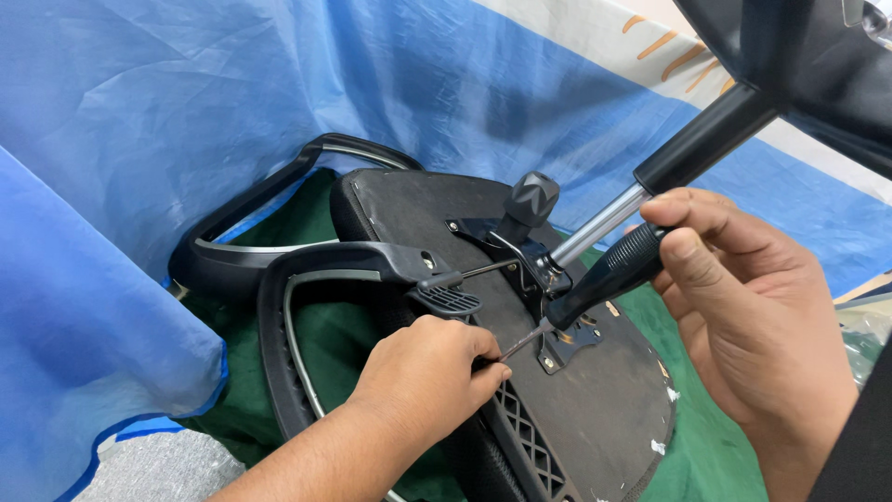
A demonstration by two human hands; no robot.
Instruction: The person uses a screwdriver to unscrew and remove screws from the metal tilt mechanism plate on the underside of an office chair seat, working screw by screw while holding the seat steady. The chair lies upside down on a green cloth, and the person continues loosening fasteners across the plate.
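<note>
The screwdriver (pixel 609 272), seen from the head camera, lies slantwise over the upturned chair seat (pixel 595 409) in the middle of the scene, its ribbed black handle up to the right and its thin metal shaft pointing down to the left. The right hand (pixel 743 307) is wrapped around the handle, thumb and fingers closed on it. The left hand (pixel 427 367), nearer and to the left, is curled shut with its fingertips pinching the tip of the shaft, just beside the black metal plate (pixel 567 339) on the seat's underside. A chrome gas cylinder (pixel 599 228) rises from the mechanism towards the far right, into a black sleeve. A black lever knob (pixel 530 197) stands just behind the mechanism. Two black armrest loops (pixel 279 279) lie to the left, over green cloth (pixel 715 446). Blue plastic sheeting (pixel 139 139) fills the far side and left.
</note>
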